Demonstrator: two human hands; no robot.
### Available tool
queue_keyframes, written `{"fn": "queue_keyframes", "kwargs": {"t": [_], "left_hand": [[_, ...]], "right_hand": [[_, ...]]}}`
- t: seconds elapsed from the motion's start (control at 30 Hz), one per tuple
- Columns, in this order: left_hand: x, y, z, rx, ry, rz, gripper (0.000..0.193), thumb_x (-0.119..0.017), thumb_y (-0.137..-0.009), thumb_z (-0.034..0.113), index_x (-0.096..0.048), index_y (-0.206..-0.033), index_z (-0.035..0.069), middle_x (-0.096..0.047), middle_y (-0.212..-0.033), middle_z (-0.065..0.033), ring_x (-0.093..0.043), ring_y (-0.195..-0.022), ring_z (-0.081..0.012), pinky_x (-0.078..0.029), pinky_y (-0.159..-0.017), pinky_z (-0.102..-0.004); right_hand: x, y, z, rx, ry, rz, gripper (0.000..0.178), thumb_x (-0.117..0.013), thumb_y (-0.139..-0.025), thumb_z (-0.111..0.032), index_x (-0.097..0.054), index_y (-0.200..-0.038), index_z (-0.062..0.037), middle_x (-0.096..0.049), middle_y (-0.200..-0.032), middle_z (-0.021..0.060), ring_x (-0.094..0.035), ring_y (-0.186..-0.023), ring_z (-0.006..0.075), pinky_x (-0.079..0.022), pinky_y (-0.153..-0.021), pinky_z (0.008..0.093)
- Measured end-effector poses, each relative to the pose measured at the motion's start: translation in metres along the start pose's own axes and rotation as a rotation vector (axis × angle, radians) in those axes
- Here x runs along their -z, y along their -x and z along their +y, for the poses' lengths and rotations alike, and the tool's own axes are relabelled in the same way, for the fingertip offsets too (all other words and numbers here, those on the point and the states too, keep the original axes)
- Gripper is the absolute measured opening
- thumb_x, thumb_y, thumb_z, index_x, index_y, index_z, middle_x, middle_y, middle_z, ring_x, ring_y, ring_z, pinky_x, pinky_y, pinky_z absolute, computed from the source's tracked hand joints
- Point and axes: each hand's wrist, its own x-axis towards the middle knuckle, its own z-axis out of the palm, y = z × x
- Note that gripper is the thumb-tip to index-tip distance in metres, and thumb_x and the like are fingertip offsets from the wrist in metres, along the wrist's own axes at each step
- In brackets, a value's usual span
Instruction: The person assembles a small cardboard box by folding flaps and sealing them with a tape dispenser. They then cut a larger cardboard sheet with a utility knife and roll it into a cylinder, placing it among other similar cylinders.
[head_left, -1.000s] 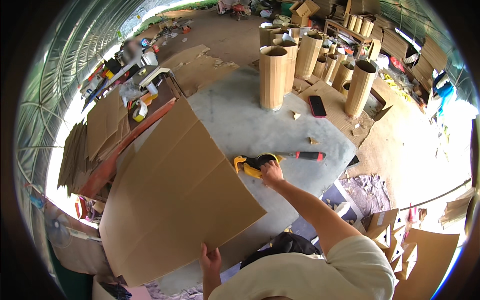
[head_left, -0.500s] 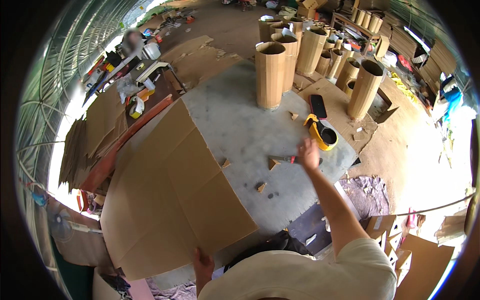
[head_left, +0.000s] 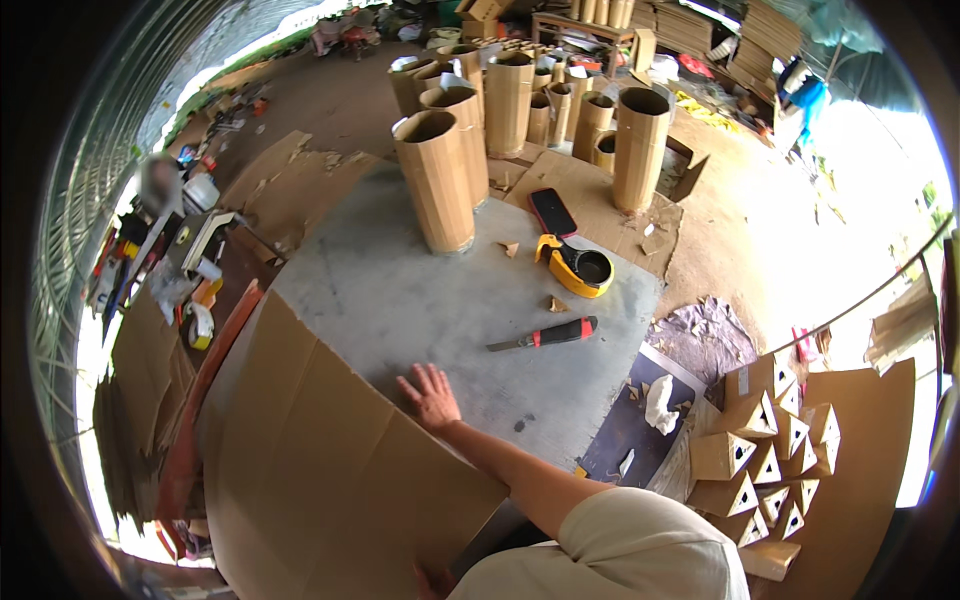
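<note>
A large creased cardboard sheet [head_left: 340, 450] covers the left and near side of the grey tabletop [head_left: 350, 250]. My right hand [head_left: 433, 400] lies palm down at the sheet's right edge, fingers spread and holding nothing. Low in the picture, my left hand [head_left: 432, 580] is at the sheet's near edge, dark and partly hidden, seemingly pinching it. To the right of my right hand rests a knife [head_left: 545, 335] with a red and black handle. Beyond it are a yellow and black tape measure-like tool [head_left: 578, 268], a phone [head_left: 552, 212] and small cardboard scraps [head_left: 557, 304].
Tall cardboard tubes [head_left: 435, 180] stand on the table's far side, with more tubes [head_left: 640, 150] behind. At the lower right are stacked triangular cardboard pieces [head_left: 750, 450]. A cluttered bench [head_left: 225, 245] runs along the left. Someone [head_left: 160, 185] is at the far left.
My right hand has moved left from beside the knife to the cardboard's edge and spread flat. Scraps near the knife have shifted or gone. The view has turned right.
</note>
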Motion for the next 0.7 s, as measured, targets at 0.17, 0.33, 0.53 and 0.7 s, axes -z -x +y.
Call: {"fn": "queue_keyframes", "kwargs": {"t": [0.17,0.33,0.53,0.7], "left_hand": [[-0.025,-0.029,0.000,0.059,-0.030,-0.014,0.032,-0.056,-0.087,0.017,-0.052,-0.115,0.002,-0.055,-0.117,-0.0072,-0.051,-0.108,-0.0179,-0.043,-0.090,-0.0280],[-0.052,-0.052,-0.005,0.107,-0.037,-0.071,0.031,-0.056,-0.087,0.017,-0.052,-0.115,0.002,-0.055,-0.117,-0.0073,-0.051,-0.108,-0.0180,-0.044,-0.090,-0.0281],[-0.110,-0.064,-0.030,0.188,-0.055,-0.161,0.031,-0.056,-0.087,0.016,-0.052,-0.115,0.002,-0.055,-0.116,-0.0074,-0.051,-0.108,-0.0181,-0.044,-0.090,-0.0283],[-0.168,-0.066,-0.058,0.184,-0.065,-0.178,0.031,-0.056,-0.087,0.016,-0.052,-0.114,0.002,-0.056,-0.116,-0.0074,-0.051,-0.108,-0.0183,-0.044,-0.090,-0.0284]], "right_hand": [[-0.037,0.019,0.007,0.548,-0.068,-0.039,0.024,-0.049,-0.079,-0.022,-0.054,-0.101,-0.0155,-0.046,-0.115,0.0118,-0.039,-0.114,0.0275,-0.030,-0.098,0.0412],[0.037,0.069,0.058,0.688,0.122,-0.075,0.020,-0.051,-0.075,-0.020,-0.053,-0.093,-0.0116,-0.050,-0.092,0.0059,-0.051,-0.087,0.0198,-0.043,-0.069,0.0312],[0.109,0.078,0.164,0.047,-0.026,0.278,0.012,-0.061,-0.072,-0.014,-0.056,-0.081,-0.0081,-0.052,-0.073,0.0065,-0.056,-0.056,0.0189,-0.045,-0.046,0.0318],[0.244,0.078,0.250,-1.006,-1.181,0.856,0.011,-0.068,-0.075,-0.011,-0.062,-0.080,-0.0034,-0.055,-0.063,0.0016,-0.045,-0.041,0.0097,-0.034,-0.035,0.0237]]}}
